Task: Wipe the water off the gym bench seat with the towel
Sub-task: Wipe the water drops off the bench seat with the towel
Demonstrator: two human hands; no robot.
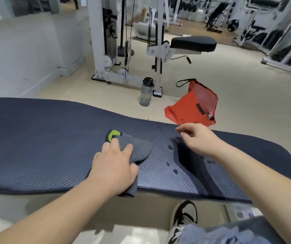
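A long dark-blue gym bench seat (pixel 40 141) runs across the view in front of me. A grey towel (pixel 137 147) with a green and black tag lies on its middle, one end hanging over the near edge. My left hand (pixel 113 166) presses down on the towel and grips it. Several water drops (pixel 170 147) sit on the seat just right of the towel. My right hand (pixel 196 138) hovers above the seat beyond the drops, fingers loosely curled, holding nothing.
On the floor behind the bench stand a clear water bottle (pixel 146 92) with a black cap and a red bag (pixel 195 106). A white cable machine (pixel 106 41) and a padded seat (pixel 193 44) stand further back. My shoe (pixel 183 219) is under the bench's near edge.
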